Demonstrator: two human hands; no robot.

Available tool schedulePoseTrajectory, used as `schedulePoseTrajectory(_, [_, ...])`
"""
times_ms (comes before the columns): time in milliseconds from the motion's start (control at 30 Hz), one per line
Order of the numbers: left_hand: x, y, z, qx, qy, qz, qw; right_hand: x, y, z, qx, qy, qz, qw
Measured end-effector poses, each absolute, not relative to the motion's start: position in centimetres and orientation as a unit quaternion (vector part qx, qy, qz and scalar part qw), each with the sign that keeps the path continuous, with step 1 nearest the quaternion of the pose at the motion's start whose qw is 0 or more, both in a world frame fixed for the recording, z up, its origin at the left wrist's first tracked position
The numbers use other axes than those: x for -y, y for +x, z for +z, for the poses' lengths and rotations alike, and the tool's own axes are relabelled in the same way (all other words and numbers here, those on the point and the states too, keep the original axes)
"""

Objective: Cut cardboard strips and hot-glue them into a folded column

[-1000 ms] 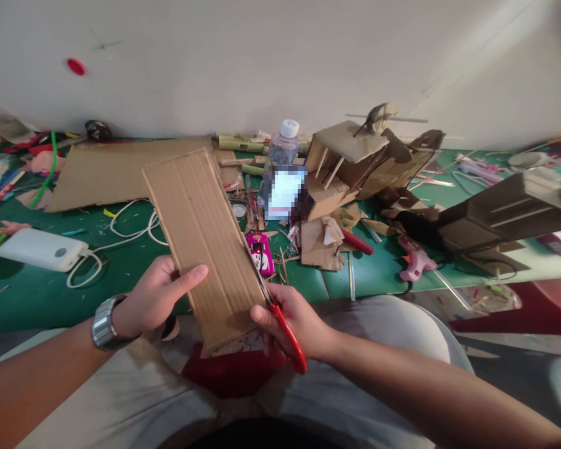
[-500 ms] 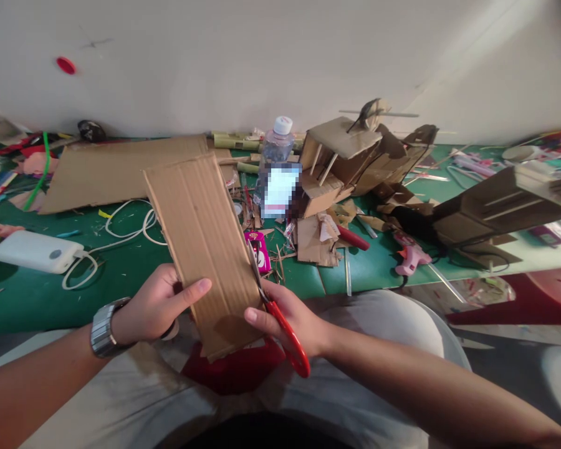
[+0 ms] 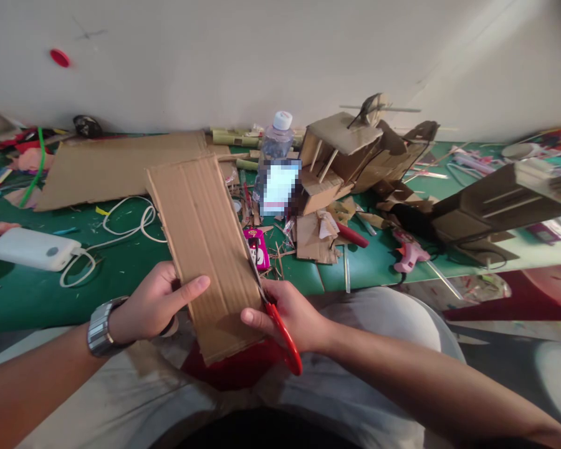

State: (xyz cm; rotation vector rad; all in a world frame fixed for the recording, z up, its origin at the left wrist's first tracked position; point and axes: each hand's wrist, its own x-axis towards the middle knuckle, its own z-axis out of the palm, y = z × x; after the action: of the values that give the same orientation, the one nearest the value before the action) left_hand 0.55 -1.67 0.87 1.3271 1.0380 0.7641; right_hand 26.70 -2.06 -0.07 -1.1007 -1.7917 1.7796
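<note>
One cardboard piece (image 3: 206, 249) slants above the lap (image 3: 154, 386), its left edge gripped by the left hand (image 3: 152, 302), while the right hand (image 3: 294, 315) holds scissors (image 3: 291, 346) whose blades could stray if one-sided support lets it twist.

Grips with left hand (image 3: 147, 305), extending left thumb (image 3: 192, 290) on top; curls right hand (image 3: 297, 317), pointing right thumb (image 3: 258, 320) leftward; angles left forearm (image 3: 37, 377) and right forearm (image 3: 402, 368) inward.

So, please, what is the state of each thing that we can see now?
Cardboard piece, held in left hand
Red-handled scissors, held in right hand, blade opening unclear
Plastic bottle, upright, capped
Phone, screen lit, propped up
White power bank, cable plugged in
Pink glue gun, lying down
</note>
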Motion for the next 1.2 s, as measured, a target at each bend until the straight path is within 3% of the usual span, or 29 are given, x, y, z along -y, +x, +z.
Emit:
schedulePoseTrajectory(733, [1.9, 0.7, 0.9, -0.446, 0.589, 0.327, 0.589, 2.2, 26.6, 0.5, 0.59, -0.355, 0.691, 0.221])
schedulePoseTrajectory(1200, [2.3, 1.4, 0.7, -0.444, 0.589, 0.303, 0.603, 1.8, 27.0, 0.9, 0.63, -0.397, 0.64, 0.188])
